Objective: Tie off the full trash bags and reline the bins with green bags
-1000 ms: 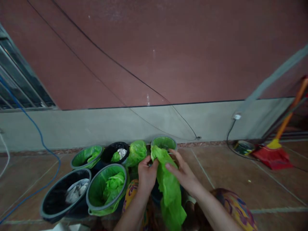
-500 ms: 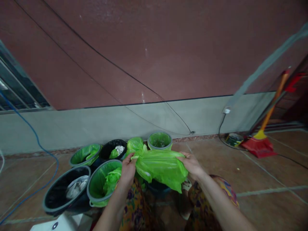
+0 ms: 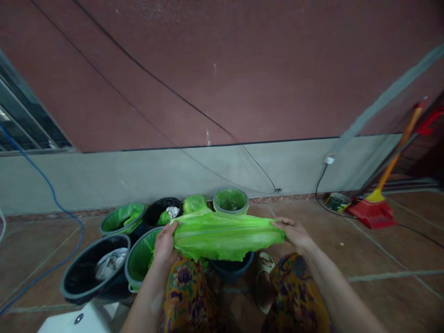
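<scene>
Head camera: a green bag (image 3: 227,237) is stretched — one end gripped by the left hand (image 3: 165,243), the other by the right hand (image 3: 294,231) — its long axis sideways above a dark bucket (image 3: 231,274).

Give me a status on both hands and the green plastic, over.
Left hand, right hand: gripping opposite ends. Green plastic: stretched between them, partly hiding a dark bucket. No snag visible.

green bag (image 3: 227,236): bright lime, thin crinkly plastic
bag's shape: stretched out wide, creases running lengthwise, bottom edge kinda wavy
bag's ends: one in the left hand (image 3: 165,243), other in the right hand (image 3: 293,231)
bag's spot: off the floor, hiding part of a dark bucket (image 3: 233,274)
</scene>
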